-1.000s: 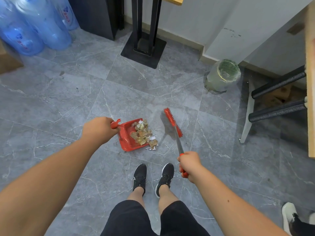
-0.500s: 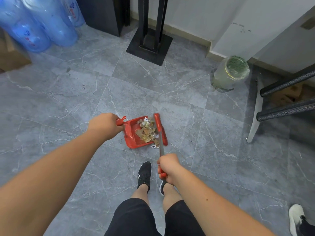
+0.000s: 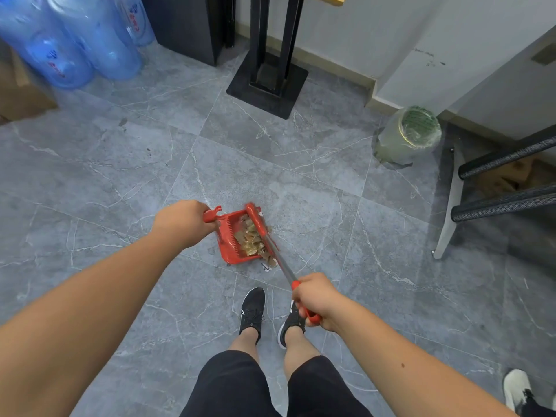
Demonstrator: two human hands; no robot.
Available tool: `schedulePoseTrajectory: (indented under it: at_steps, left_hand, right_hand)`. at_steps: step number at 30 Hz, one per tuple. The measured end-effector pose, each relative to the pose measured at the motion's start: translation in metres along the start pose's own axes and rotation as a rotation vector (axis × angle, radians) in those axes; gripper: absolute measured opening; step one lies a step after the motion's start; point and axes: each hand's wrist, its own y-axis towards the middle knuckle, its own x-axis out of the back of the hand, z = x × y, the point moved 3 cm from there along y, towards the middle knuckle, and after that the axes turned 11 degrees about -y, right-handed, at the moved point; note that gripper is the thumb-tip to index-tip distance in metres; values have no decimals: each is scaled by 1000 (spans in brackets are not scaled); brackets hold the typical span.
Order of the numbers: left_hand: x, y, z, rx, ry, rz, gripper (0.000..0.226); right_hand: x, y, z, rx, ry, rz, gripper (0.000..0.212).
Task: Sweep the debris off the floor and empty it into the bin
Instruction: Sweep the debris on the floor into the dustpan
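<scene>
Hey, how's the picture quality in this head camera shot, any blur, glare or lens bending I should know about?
Head view: soft, even indoor light, with faint sheen on the grey marbled floor tiles; wide-angle bending stretches both forearms at the edges; the red brush head is slightly motion-smeared over the red plastic dustpan; the blue water bottles look soft in the corner; the debris reads clearly.

I have one view only, from the head-worn wide-angle camera. It looks forward and steeply down from standing height onto the grey tiled floor (image 3: pixel 316 182), with the wearer's own legs and shoes at bottom centre. Both forearms enter from the lower corners. The far wall and its skirting cross the top edge. Lens distortion bends the frame edges. No second view exists to compare.
</scene>
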Motion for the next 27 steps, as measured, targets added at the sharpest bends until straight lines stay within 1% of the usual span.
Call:
schedulePoseTrajectory:
  at_steps: [4,8,13,17,22,25,27]
  left_hand:
    - [5,0,3,-14,14,-31,36]
    - [10,0,5,-22,19,-47,39]
    - [20,2,10,-37,31,-60,36]
    - [29,1,17,-50,40,-56,34]
    - [36,-2,32,-39,60,-56,30]
    - [36,-1,43,-42,73,-41,28]
    - [32,0,48,-35,84,-22,32]
  right_hand:
    - [21,-17,-4,20,-5,-31,23]
    - [34,-30,-4,33,9,-54,26]
    - [40,-22,1,32,16,-108,17]
    - [35,0,6,8,-20,-165,14]
    - [26,27,7,-23,-27,-224,23]
    - [12,41,10,-37,13,-211,25]
    - [-4,46,14,-43,41,-187,24]
